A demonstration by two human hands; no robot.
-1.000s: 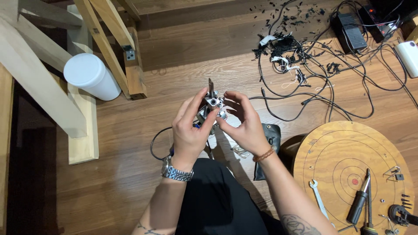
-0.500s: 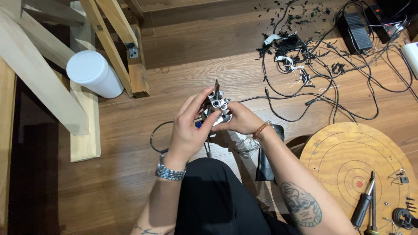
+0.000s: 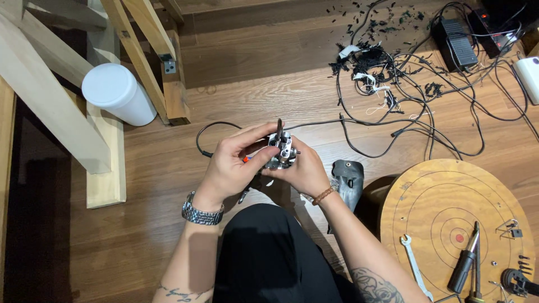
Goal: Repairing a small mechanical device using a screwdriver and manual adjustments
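Both hands on one small metal mechanical part (image 3: 281, 150), left hand (image 3: 236, 163) pinching its side, right hand (image 3: 303, 171) cupping it underneath; wood floor (image 3: 269, 95), tangled black cables (image 3: 393, 73) nearby

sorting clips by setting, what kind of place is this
Probably a home workshop or hobby corner, worked on at floor level. Both hands hold a small metal part over a wood floor strewn with tangled black cables; a round wooden board carries a wrench and screwdriver.
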